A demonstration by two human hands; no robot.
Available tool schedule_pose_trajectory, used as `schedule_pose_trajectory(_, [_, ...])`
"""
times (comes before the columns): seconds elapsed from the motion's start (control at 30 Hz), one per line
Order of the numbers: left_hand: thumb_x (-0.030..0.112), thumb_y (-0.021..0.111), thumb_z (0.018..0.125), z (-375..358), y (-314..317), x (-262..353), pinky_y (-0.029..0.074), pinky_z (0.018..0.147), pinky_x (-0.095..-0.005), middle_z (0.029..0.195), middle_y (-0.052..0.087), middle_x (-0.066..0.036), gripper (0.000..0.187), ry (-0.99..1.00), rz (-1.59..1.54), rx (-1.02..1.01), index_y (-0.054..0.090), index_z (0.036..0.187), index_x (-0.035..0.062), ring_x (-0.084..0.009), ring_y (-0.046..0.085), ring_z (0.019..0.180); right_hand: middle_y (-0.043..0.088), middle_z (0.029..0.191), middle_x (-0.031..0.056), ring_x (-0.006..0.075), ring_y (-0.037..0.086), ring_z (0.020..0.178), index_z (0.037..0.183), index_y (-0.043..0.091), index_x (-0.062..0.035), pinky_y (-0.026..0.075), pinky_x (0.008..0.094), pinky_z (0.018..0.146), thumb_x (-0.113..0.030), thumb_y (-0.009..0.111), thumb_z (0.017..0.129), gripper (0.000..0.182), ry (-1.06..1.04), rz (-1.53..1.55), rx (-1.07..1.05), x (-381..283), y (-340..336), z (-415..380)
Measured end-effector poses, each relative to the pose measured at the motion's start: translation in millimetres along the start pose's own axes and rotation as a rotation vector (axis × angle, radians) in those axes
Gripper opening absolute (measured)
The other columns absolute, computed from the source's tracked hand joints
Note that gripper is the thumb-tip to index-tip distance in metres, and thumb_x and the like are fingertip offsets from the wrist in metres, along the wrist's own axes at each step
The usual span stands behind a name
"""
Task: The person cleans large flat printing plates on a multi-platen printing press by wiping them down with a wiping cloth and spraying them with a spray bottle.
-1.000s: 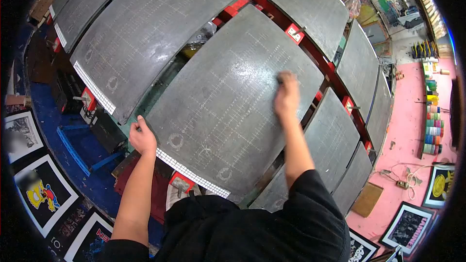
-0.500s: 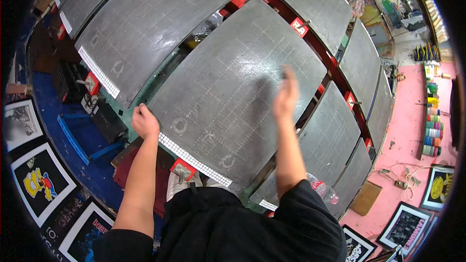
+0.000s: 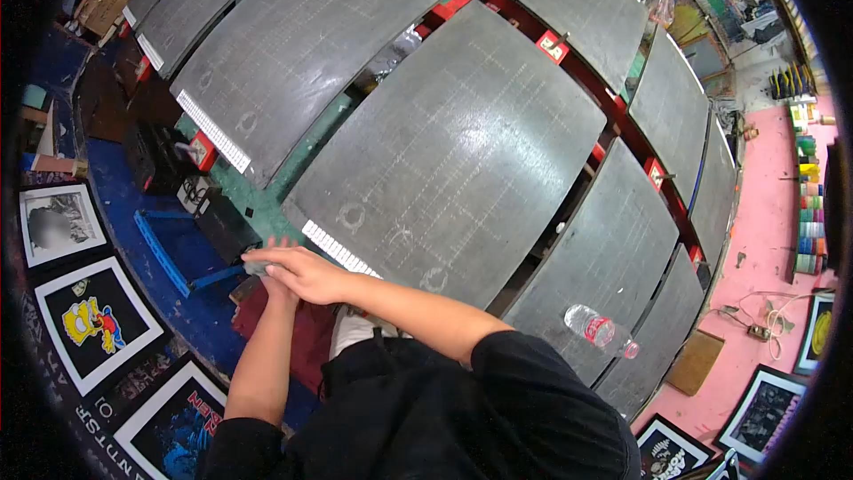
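Observation:
My right hand (image 3: 311,276) lies flat across my left hand (image 3: 283,292), its fingers stretched to the left. Blurred fingertips of the left hand stick out, stretched, beyond the right hand; its palm is mostly covered. A small greyish patch (image 3: 257,268) shows under the right fingertips; I cannot make out what it is. Both hands are beside the near left corner of a grey flat board (image 3: 444,160) with dotted grid lines and faint circles. A white gridded strip (image 3: 333,247) runs along its near edge, partly behind my right forearm.
Similar grey boards (image 3: 311,44) stand around, with red clamps (image 3: 553,46) between them. A clear plastic bottle (image 3: 591,327) lies on the board to the right. Framed prints (image 3: 96,324) and a blue metal frame (image 3: 164,258) are at the left. Coloured containers (image 3: 810,213) line the right side.
My right hand has swept left from above the board onto my left hand. The left hand has gone from curled at the board's corner to stretched fingers. The view has shifted slightly.

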State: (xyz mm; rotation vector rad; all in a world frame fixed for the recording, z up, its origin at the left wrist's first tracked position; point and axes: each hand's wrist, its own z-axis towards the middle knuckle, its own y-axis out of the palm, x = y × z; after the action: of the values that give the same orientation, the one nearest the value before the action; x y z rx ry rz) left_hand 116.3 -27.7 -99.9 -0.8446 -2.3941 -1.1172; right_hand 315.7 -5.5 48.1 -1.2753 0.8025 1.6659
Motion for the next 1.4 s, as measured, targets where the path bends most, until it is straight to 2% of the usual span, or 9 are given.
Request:
schedule_pose_trajectory(0.2, [0.043,0.058,0.105,-146.9,-175.9,56.7,0.052,0.082,-0.0317,0.103,0.069,-0.005,0.046,-0.125,1.812,-0.095,0.068,0.119,0.0008,-0.0144,0.062,0.086,0.066,0.128,0.0161,0.0267,0.072,0.102,0.143,0.049,-0.0047,0.061,0.039,0.08,-0.024,0.064,0.102,0.048,0.468,0.655,0.524,-37.3,-117.5,-49.0])
schedule_pose_trajectory(0.27, [0.044,0.06,0.103,-200.0,-228.5,57.1,0.054,0.084,-0.0361,0.112,0.07,-0.01,0.049,-0.159,1.599,0.153,0.068,0.121,-0.0003,-0.0195,0.066,0.091,0.064,0.128,0.0146,0.0317,0.064,0.122,0.127,0.064,-0.001,0.05,0.0425,0.105,-0.013,0.072,0.093,0.037,0.615,-0.359,0.929,-22.2,-186.0,-96.7])
schedule_pose_trajectory(0.33, [0.048,0.062,0.1,-242.8,-255.2,55.4,0.055,0.087,-0.0399,0.116,0.071,-0.013,0.053,-0.344,1.458,0.517,0.068,0.124,0.0011,-0.0252,0.07,0.101,0.067,0.128,0.0164,0.0291,0.061,0.127,0.132,0.063,-0.0026,0.043,0.0433,0.112,-0.006,0.066,0.094,0.039,0.287,-0.683,1.126,-2.9,-249.0,-139.5])
schedule_pose_trajectory(0.43, [0.05,0.063,0.099,-286.8,-264.7,39.0,0.056,0.085,-0.0416,0.12,0.071,-0.014,0.055,-0.573,1.08,0.781,0.068,0.125,0.0015,-0.0272,0.069,0.104,0.068,0.125,0.0209,0.0404,0.06,0.123,0.12,0.068,-0.0015,0.042,0.0485,0.111,0.005,0.055,0.086,0.037,0.488,-1.263,1.05,28.1,-271.4,-160.1])
schedule_pose_trajectory(0.6, [0.05,0.06,0.102,-251.5,-311.2,7.9,0.055,0.089,-0.043,0.129,0.066,-0.01,0.057,-0.497,1.512,0.224,0.062,0.136,0.0046,-0.0272,0.067,0.107,0.068,0.123,0.0201,0.039,0.059,0.124,0.122,0.068,-0.0058,0.047,0.0487,0.106,0.004,0.061,0.078,0.046,0.106,-0.588,0.23,55.9,-71.5,-39.5])
schedule_pose_trajectory(0.7, [0.041,0.055,0.107,-230.4,-174.0,17.1,0.054,0.093,-0.0391,0.132,0.065,-0.009,0.048,-0.279,1.194,0.131,0.058,0.139,0.0053,-0.0248,0.067,0.114,0.069,0.123,0.0193,0.0407,0.065,0.117,0.133,0.058,-0.0071,0.05,0.0478,0.102,-0.002,0.062,0.087,0.047,-0.032,-0.016,-0.268,-3.4,52.8,10.9])
schedule_pose_trajectory(1.1, [0.019,0.057,0.107,-244.0,25.0,47.6,0.056,0.096,-0.0402,0.135,0.06,-0.008,0.048,0.332,0.446,-0.211,0.041,0.151,0.0095,-0.0188,0.064,0.115,0.068,0.091,0.0181,0.0432,0.067,0.088,0.116,0.058,-0.0059,0.053,0.045,0.082,-0.02,0.079,0.084,0.041,-0.08,-0.47,-0.158,-82.5,70.8,-39.4])
schedule_pose_trajectory(1.17, [0.014,0.06,0.105,-234.8,25.9,58.6,0.058,0.093,-0.0385,0.127,0.065,-0.006,0.037,0.322,0.453,-0.281,0.052,0.14,0.007,-0.016,0.067,0.107,0.069,0.088,0.0183,0.0402,0.069,0.084,0.11,0.061,-0.0042,0.054,0.0432,0.079,-0.021,0.084,0.079,0.042,0.309,-0.348,-0.062,-114.0,57.4,-37.0])
schedule_pose_trajectory(1.4, [0.006,0.075,0.095,-185.5,29.9,102.4,0.053,0.077,-0.027,0.098,0.068,-0.002,0.016,0.292,0.593,-0.435,0.061,0.102,0.004,-0.0092,0.063,0.089,0.076,0.097,0.0057,0.011,0.067,0.085,0.113,0.071,0.0001,0.053,0.0297,0.077,-0.018,0.089,0.082,0.041,0.343,-0.114,-0.119,-107.1,19.4,-33.0])
